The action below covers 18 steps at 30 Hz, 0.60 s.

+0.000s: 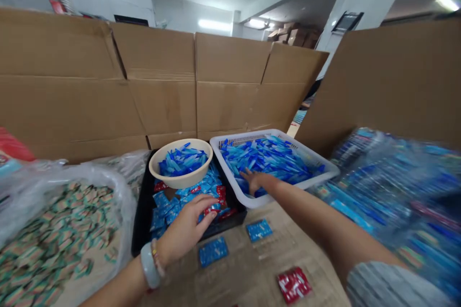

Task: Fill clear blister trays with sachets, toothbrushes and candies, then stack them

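Observation:
My left hand reaches into a black tray full of small blue and red packets, fingers curled and pinching a red packet. My right hand is stretched into a white plastic basket piled with slim blue sachets, fingers spread on the pile. A cream bowl of the same blue sachets sits in the black tray's far end. Two blue packets and a red packet lie on the brown board before me.
A clear bag of green and orange packets fills the left. A blurred heap of blue packaged goods lies on the right. Tall cardboard walls close off the back and right side.

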Each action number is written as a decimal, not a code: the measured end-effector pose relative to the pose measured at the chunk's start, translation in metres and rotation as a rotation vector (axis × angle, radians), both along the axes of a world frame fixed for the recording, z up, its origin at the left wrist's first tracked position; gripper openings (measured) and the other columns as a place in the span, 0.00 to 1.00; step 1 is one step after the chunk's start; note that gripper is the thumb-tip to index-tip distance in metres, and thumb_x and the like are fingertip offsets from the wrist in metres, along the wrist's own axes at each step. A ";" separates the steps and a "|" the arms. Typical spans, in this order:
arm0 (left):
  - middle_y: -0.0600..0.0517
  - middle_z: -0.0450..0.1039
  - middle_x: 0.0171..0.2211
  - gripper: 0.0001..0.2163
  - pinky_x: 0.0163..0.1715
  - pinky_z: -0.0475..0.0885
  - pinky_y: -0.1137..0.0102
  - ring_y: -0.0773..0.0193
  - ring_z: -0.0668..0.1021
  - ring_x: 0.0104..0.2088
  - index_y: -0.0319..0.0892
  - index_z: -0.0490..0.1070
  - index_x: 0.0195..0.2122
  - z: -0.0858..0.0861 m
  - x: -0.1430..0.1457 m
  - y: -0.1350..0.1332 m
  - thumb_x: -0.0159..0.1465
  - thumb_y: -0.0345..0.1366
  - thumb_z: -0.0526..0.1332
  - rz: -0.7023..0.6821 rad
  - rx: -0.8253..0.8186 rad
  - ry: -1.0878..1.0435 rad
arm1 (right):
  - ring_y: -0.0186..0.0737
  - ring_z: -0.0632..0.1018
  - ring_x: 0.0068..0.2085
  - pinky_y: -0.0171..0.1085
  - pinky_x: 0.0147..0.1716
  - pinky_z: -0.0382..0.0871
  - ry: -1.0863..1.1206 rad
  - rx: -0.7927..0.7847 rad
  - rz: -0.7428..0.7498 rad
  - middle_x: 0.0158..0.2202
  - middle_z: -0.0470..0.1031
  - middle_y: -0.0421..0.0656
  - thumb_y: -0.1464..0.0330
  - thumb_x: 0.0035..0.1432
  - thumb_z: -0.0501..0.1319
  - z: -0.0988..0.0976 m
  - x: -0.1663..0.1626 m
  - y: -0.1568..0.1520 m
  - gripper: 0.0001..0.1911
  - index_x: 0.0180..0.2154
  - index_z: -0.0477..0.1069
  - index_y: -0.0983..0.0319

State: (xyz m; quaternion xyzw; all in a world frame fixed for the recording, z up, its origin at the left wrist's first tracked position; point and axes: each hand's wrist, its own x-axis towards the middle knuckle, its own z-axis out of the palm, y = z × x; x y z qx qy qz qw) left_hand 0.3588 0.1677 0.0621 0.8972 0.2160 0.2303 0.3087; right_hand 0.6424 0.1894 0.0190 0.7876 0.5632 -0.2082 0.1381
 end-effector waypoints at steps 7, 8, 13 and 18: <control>0.49 0.69 0.43 0.12 0.48 0.64 0.67 0.64 0.70 0.44 0.43 0.68 0.42 -0.019 0.012 0.015 0.60 0.36 0.51 0.014 -0.104 -0.069 | 0.54 0.69 0.46 0.43 0.43 0.61 0.087 0.339 -0.019 0.45 0.68 0.54 0.79 0.28 0.63 -0.031 0.018 0.025 0.32 0.43 0.68 0.65; 0.49 0.69 0.43 0.12 0.47 0.64 0.67 0.63 0.70 0.44 0.43 0.68 0.42 -0.020 0.015 0.016 0.60 0.36 0.51 0.016 -0.121 -0.084 | 0.51 0.71 0.43 0.41 0.41 0.62 0.100 0.359 -0.034 0.40 0.71 0.53 0.79 0.30 0.62 -0.031 0.019 0.026 0.26 0.39 0.70 0.65; 0.49 0.70 0.41 0.12 0.45 0.65 0.69 0.61 0.71 0.42 0.44 0.70 0.40 -0.009 0.023 0.017 0.58 0.37 0.53 0.056 -0.199 -0.115 | 0.39 0.73 0.30 0.35 0.31 0.65 0.239 0.591 -0.140 0.22 0.71 0.41 0.78 0.35 0.58 -0.015 0.031 0.023 0.08 0.24 0.68 0.64; 0.47 0.71 0.39 0.12 0.42 0.67 0.69 0.62 0.72 0.39 0.39 0.69 0.41 0.004 0.068 0.034 0.58 0.36 0.53 0.019 -0.180 -0.149 | 0.30 0.67 0.20 0.31 0.19 0.62 0.545 0.933 -0.324 0.20 0.68 0.36 0.72 0.39 0.57 0.027 0.047 0.003 0.07 0.27 0.65 0.64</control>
